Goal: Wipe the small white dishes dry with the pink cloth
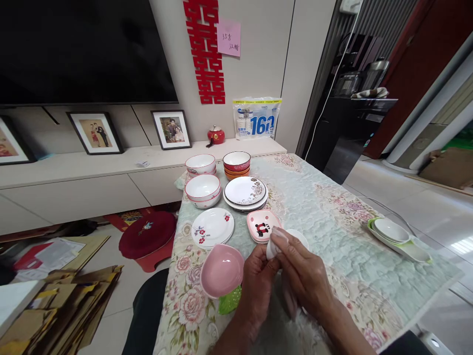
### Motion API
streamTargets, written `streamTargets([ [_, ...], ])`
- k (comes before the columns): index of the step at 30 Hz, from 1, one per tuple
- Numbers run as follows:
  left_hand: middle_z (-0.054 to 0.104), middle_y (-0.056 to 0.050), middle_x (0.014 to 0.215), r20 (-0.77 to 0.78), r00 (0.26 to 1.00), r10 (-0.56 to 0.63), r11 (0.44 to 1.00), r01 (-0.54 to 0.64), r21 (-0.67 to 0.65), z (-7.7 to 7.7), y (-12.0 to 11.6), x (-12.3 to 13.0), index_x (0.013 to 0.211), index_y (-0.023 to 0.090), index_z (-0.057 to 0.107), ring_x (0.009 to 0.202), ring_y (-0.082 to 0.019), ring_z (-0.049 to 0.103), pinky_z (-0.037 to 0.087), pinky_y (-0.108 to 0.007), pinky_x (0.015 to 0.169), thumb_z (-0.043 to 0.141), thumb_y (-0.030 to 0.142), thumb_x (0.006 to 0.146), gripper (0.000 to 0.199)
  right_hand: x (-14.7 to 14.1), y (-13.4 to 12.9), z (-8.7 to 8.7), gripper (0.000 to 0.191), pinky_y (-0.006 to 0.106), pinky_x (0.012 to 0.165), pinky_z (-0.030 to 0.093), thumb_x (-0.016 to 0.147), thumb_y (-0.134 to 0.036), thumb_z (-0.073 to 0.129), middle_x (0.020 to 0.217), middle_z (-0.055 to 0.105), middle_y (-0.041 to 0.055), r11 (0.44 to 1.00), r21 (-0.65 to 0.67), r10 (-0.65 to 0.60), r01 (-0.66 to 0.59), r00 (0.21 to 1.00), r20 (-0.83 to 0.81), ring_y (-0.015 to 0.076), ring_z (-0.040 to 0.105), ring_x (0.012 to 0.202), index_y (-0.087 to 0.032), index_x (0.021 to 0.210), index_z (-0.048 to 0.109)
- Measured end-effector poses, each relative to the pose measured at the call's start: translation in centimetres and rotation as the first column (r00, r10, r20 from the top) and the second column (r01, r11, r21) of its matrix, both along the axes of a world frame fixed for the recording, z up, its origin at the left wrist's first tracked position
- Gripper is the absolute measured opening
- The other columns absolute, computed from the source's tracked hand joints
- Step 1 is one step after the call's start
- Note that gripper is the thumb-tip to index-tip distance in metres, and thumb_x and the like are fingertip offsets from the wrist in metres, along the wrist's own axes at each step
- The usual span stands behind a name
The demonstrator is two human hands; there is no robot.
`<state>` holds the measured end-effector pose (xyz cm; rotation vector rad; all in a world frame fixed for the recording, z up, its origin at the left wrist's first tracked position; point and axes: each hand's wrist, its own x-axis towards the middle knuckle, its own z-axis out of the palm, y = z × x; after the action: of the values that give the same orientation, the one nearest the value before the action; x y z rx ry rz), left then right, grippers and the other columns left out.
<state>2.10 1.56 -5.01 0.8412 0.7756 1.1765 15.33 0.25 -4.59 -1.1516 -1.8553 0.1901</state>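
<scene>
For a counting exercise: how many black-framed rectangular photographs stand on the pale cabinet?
3: one photograph cut by the left edge, one in the middle, one beside the round red pot. More may be outside view.

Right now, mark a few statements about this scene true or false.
1. The pink bowl is nearer the person than the red-flowered plates. True.
2. The two hands are far apart. False: the left hand and right hand meet at a white item.
3. A red bowl sits atop orange bowls. True.
4. The green-edged tray holds fruit. False: the green-edged tray holds white dishware.
</scene>
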Motion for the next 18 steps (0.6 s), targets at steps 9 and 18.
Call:
streamTargets([
  [9, 0.077, -0.008, 0.097, 0.261, 0.964, 0.041, 0.984, 0.007, -0.178, 0.74, 0.02, 0.22, 0.093, 0.014, 0.076, 0.092, -0.022, 0.069, 0.055, -0.035, 0.087, 0.088, 0.027, 0.067, 0.031, 0.51, 0.68, 0.00, 0.036, 0.037, 0.083, 0.061, 0.100, -0.016, 0.050, 0.120, 0.060, 0.0133, 0.975, 0.081, -0.214, 0.209, 0.975, 0.063, 0.0242, 0.067, 0.106, -0.026, 0.131, 0.065],
  [18, 0.076, -0.005, 0.084, 0.289, 0.953, 0.094, 0.976, -0.030, -0.217, 0.92, 0.11, 0.27, 0.086, 0.014, 0.072, 0.079, -0.017, 0.069, 0.055, -0.028, 0.076, 0.089, 0.026, 0.066, 0.029, -0.37, -0.08, 0.61, 0.014, 0.031, 0.072, 0.058, 0.100, -0.016, 0.051, 0.097, 0.065, 0.0089, 0.987, 0.067, -0.156, 0.149, 0.979, 0.127, 0.0220, 0.069, 0.090, -0.022, 0.109, 0.060],
])
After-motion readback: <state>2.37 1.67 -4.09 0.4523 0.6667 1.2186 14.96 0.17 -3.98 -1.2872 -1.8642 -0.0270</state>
